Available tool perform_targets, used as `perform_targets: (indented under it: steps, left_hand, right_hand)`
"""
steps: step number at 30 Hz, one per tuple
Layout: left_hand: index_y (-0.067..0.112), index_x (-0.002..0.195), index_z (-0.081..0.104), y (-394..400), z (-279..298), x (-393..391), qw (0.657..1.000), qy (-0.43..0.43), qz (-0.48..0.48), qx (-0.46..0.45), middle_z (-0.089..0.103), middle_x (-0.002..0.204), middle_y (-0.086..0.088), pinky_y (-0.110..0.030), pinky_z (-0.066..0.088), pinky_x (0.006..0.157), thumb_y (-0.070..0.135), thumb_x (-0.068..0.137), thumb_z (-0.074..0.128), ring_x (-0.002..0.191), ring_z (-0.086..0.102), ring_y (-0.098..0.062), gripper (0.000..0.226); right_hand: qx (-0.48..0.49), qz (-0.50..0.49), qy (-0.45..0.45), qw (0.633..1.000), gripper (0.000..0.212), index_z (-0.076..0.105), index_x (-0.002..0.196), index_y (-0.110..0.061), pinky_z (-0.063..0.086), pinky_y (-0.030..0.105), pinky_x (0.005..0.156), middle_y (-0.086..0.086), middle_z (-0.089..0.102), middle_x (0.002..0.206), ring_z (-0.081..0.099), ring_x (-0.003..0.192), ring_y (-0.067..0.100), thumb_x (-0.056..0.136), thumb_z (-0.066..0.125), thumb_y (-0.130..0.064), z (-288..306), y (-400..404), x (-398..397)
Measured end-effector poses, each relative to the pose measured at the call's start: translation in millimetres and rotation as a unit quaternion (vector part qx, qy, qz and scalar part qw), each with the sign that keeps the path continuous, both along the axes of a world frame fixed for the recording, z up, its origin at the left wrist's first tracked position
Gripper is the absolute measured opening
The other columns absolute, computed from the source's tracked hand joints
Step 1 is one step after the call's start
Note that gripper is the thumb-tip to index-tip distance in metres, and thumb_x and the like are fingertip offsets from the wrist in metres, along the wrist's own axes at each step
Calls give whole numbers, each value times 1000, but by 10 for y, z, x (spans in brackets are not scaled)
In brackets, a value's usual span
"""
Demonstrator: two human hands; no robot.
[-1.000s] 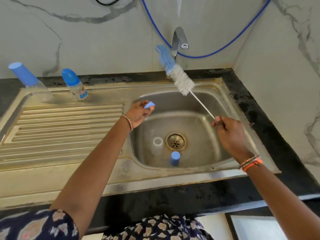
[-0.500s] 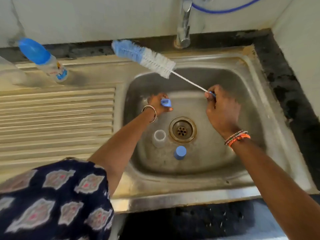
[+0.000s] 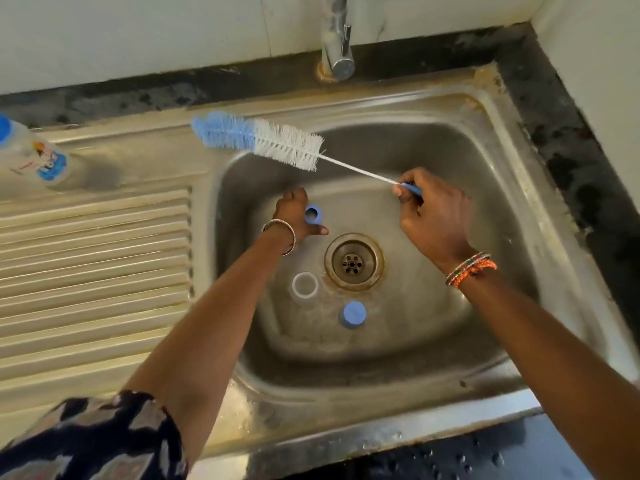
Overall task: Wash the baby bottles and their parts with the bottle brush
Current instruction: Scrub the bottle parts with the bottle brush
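The right hand holds the bottle brush by its blue handle end, fingers curled round it, above the right half of the steel sink. The thin wire stem slants up and to the left, and the bristle head, white then blue at the tip, hangs over the basin's far left corner, reaching past the rim and above the flat strip beside the draining board. The bristles appear clear of the metal and well short of the tap at the far rim.

The left hand is low inside the basin near its left wall, pinching a small blue ring whose hole faces the camera. The ring sits between fingers and thumb, just left of the drain.

On the basin floor, a clear open-mouthed bottle stands just left of the drain, and a blue cap stands a little nearer, close beside it but apart. Both lie between the two forearms.

The right and near parts of the basin floor are bare steel. On the far left, a capped baby bottle stands on the flat strip beyond the ribbed board, cut by the picture's edge. Dark stone counter frames the sink on the far and right sides, meeting the wall at the far right corner.
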State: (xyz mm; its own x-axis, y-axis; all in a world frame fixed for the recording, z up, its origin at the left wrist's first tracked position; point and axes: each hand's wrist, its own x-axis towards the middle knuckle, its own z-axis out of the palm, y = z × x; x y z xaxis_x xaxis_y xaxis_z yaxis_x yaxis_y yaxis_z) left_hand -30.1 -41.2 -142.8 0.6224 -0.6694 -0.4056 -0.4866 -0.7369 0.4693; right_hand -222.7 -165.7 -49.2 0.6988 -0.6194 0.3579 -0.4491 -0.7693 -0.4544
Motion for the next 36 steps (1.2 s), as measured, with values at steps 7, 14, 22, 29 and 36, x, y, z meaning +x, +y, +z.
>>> perform_targets:
  steps: [7,14,22,29,36]
  left_hand:
    - [4,133,42,189,28,-80,986,-44,-113,111,44,131,-22,-39,38,99,16,78,76,118,48,-39,65]
    - [-3,85,68,255,256,-25,994,53,54,-80,66,80,-15,-30,51,76,-5,81,65,70,62,-22,5]
    - [10,81,56,403,1368,-235,764,322,330,-450,59,65,-3,-15,42,41,5,99,43,43,48,-6,23]
    - [14,75,54,722,2084,-226,628,335,438,-548,40,60,0,-11,35,38,35,100,45,42,37,-6,33]
    - [15,73,54,1044,2346,-303,674,276,440,-525,42,55,0,-14,37,38,50,95,46,37,37,-7,42]
  right_hand:
    - [54,9,-31,998,5,66,86,-16,48,34,55,-8,63,74,55,61,12,86,65,-21,44,190,-236]
    - [53,-5,-38,998,5,67,91,-21,50,40,57,-7,67,78,58,63,14,86,65,-22,211,198,-481]
    - [55,31,-107,992,24,72,109,-20,54,34,72,-3,72,96,67,81,12,87,66,-12,746,294,-1021]
    - [-52,59,-147,986,28,67,114,-19,42,29,47,-4,60,70,51,52,13,88,66,-9,1107,508,-1454]
    - [-102,72,-121,985,26,68,112,-22,37,20,46,-6,59,69,46,50,9,89,64,-12,1144,666,-1604]
